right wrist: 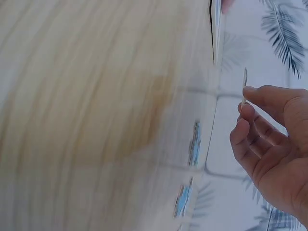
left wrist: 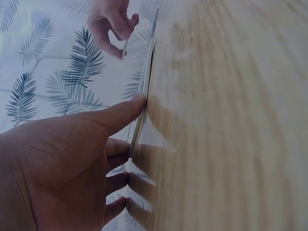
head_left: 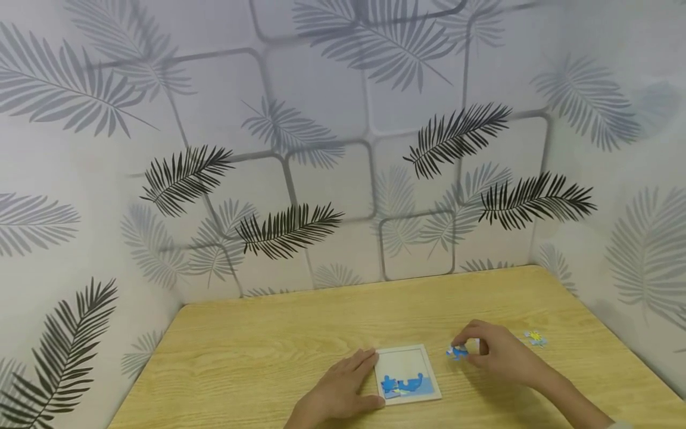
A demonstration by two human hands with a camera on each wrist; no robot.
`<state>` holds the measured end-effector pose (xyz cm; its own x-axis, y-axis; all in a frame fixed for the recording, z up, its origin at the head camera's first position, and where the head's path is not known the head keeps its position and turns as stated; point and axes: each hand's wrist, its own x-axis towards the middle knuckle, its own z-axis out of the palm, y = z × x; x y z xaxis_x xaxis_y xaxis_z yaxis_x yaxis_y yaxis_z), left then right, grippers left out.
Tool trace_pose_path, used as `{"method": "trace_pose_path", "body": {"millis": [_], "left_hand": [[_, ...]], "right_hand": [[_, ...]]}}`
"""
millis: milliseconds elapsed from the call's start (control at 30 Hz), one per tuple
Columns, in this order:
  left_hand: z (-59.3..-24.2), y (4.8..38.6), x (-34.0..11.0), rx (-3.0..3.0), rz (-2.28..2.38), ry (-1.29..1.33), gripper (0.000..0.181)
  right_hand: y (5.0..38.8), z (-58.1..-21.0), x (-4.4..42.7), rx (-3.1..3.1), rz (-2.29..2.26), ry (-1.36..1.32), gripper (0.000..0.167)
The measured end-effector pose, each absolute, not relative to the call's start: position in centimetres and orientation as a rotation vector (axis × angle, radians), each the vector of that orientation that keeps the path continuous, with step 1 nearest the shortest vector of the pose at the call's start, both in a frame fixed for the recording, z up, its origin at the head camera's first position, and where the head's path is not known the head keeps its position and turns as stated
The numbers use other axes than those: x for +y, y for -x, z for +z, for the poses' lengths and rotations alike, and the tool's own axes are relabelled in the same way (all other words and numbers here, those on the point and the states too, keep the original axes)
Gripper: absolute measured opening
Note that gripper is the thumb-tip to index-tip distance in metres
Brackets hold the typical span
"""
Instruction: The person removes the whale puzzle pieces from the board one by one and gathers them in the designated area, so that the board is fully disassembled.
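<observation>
A square white puzzle frame point(head_left: 382, 364) lies on the table, with blue pieces point(head_left: 409, 386) along its lower part. My left hand point(head_left: 343, 390) rests at its left side, fingertips at the upper left edge and thumb by the lower left corner. In the left wrist view the thumb of that hand point(left wrist: 72, 149) touches the edge of the frame point(left wrist: 139, 122). To the right of the frame, my right hand point(head_left: 504, 356) pinches a blue and white puzzle piece point(head_left: 457, 351) above the table. The right wrist view shows this piece point(right wrist: 245, 83) edge-on between thumb and fingers of the hand point(right wrist: 279, 139).
A loose piece with a yellow sun point(head_left: 535, 338) lies on the wooden table point(head_left: 257, 351), beyond my right hand. In the right wrist view, two loose pieces point(right wrist: 194, 144) point(right wrist: 183, 198) show on the table. Behind the table stands a leaf-patterned wall point(head_left: 332, 179).
</observation>
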<state>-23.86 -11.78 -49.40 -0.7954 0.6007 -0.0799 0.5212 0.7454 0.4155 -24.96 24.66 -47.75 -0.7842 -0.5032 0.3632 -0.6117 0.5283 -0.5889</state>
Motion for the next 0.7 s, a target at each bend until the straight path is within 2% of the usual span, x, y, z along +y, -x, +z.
{"method": "trace_pose_path", "body": {"millis": [267, 700], "left_hand": [[-49.5, 24.0, -11.7, 2.736, 0.529, -0.903, 0.084], [-49.6, 24.0, -11.9, 2.733, 0.550, -0.909, 0.085]], "right_hand": [[24.2, -47.8, 29.9, -2.638, 1.053, -0.842, 0.030], [23.6, -49.2, 35.4, -2.639, 0.914, -0.757, 0.030]]}}
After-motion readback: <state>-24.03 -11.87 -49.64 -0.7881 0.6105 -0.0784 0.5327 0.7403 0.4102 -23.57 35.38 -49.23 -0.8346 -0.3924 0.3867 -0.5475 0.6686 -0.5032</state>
